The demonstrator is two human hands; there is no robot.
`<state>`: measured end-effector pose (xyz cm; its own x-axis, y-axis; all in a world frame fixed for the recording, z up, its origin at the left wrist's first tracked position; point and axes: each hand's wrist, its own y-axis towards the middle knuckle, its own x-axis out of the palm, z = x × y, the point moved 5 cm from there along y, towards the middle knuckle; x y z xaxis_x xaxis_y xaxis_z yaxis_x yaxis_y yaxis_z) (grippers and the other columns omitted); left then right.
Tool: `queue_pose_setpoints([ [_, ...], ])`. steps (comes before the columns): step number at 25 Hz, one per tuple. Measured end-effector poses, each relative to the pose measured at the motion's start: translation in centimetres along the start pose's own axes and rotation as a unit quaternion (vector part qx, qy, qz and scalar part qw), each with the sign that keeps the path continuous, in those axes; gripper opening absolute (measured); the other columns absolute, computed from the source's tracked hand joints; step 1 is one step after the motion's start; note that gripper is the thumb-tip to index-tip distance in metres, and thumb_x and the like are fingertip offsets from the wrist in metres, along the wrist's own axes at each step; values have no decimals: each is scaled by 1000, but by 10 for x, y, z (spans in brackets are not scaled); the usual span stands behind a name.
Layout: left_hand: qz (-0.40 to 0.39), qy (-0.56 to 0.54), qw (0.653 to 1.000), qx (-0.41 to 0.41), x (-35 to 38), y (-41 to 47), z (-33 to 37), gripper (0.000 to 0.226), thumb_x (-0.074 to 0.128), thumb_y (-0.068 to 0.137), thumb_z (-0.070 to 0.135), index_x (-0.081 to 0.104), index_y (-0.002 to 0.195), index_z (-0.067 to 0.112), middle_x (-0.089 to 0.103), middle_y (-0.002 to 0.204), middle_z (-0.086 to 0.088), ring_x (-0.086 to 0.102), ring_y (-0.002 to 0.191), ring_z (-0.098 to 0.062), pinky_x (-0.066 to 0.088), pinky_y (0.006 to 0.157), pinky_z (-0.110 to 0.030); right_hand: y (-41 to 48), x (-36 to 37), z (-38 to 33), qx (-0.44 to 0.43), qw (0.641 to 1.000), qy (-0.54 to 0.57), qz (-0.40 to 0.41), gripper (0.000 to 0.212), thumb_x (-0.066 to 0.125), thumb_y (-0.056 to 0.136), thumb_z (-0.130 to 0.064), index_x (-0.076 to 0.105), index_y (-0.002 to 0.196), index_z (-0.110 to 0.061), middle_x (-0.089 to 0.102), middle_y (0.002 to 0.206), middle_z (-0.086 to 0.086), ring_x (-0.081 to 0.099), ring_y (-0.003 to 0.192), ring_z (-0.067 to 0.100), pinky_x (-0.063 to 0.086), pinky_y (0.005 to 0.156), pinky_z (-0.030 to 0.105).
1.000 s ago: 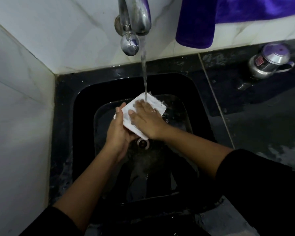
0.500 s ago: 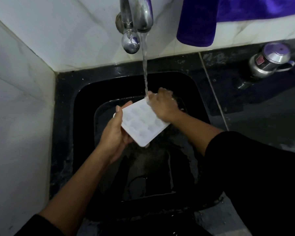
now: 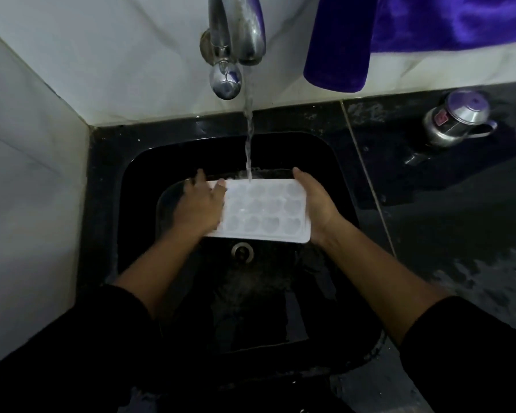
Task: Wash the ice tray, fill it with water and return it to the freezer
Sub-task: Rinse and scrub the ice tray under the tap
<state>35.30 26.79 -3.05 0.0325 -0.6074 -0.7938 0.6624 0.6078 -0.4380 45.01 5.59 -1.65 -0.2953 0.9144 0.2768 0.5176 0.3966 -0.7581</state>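
Mid-frame over the black sink (image 3: 108, 186), a white ice tray (image 3: 265, 211) lies level, cups up. Left hand (image 3: 198, 205) and right hand (image 3: 318, 201) each grasp an end; tap water (image 3: 248, 138) strikes its far edge

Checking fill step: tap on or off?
On. A water stream runs from the tap onto the ice tray's far edge.

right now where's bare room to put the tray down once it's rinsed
Free: the dark counter right of the sink, between the steel pot at the wall and the wet patch nearer you. Crowded: the basin, where the left hand and right hand hold the ice tray under the tap.
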Motion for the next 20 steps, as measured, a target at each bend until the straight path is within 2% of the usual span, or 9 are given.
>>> queue_pose_setpoints([
  [2, -9, 86, 995, 56, 32, -23, 36, 81, 14, 103, 65, 14, 166, 14, 3, 173, -19, 5, 159, -40, 9, 128, -57, 8, -4, -1, -27, 999, 10, 45, 61, 63, 89, -56, 74, 119, -4, 75, 115, 20, 74, 99, 40, 60, 87, 49],
  [5, -35, 93, 979, 180, 69, -74, 93, 76, 19, 108, 58, -4, 167, 15, -13, 173, -13, -14, 160, -31, -6, 129, -52, 25, -23, 1, -71, 992, 35, 97, 70, 69, 69, -56, 76, 116, -6, 74, 119, 22, 72, 106, 42, 57, 98, 54],
  [7, -3, 95, 979, 179, 62, -58, 96, 77, 23, 108, 55, -4, 166, 13, -12, 173, -15, -12, 160, -30, -4, 129, -51, 19, -27, 5, -71, 992, 36, 93, 75, 70, 65, -58, 75, 118, -5, 74, 118, 23, 72, 107, 43, 54, 101, 58],
  [9, 17, 91, 990, 104, 37, -17, 75, 80, 29, 108, 54, -3, 166, 9, -8, 173, -19, -8, 160, -34, -2, 129, -52, 5, -25, 5, -85, 993, 24, 78, 61, 68, 75, -54, 76, 111, -6, 76, 110, 20, 73, 102, 42, 57, 97, 56],
  [11, 19, 79, 995, 52, 26, 2, 58, 82, 16, 106, 60, 2, 166, 6, -5, 172, -22, -6, 160, -37, -3, 129, -52, 0, -29, -1, -104, 991, 30, 81, 39, 65, 88, -46, 76, 96, -9, 78, 100, 16, 75, 92, 38, 60, 88, 51],
  [12, 9, 90, 993, 74, 33, -5, 63, 87, 5, 101, 64, 5, 165, 5, -4, 172, -25, -6, 159, -40, -3, 129, -53, 2, -29, -4, -104, 990, 36, 89, 38, 67, 86, -46, 76, 94, -10, 78, 99, 15, 74, 92, 39, 60, 89, 52],
  [14, -11, 125, 979, 162, 58, -38, 85, 92, -1, 97, 64, 4, 165, 4, -7, 172, -24, -8, 159, -40, -1, 129, -53, 6, -28, -7, -104, 989, 50, 87, 56, 72, 69, -51, 77, 103, -7, 77, 107, 18, 72, 102, 43, 56, 97, 58],
  [16, -15, 76, 982, 170, 59, -48, 87, 83, 13, 105, 61, -2, 165, 5, -8, 173, -19, -8, 160, -33, -1, 130, -49, 7, -25, -7, -108, 990, 47, 81, 64, 71, 64, -52, 77, 108, -6, 76, 109, 18, 71, 105, 45, 56, 97, 56],
  [20, 44, 48, 997, 32, 21, -13, 58, 82, 21, 108, 57, 3, 164, 0, -1, 173, -23, -2, 160, -36, 1, 130, -49, -2, -31, -1, -86, 993, 29, 75, 64, 68, 72, -54, 75, 112, -5, 77, 110, 20, 73, 102, 44, 58, 94, 58],
])
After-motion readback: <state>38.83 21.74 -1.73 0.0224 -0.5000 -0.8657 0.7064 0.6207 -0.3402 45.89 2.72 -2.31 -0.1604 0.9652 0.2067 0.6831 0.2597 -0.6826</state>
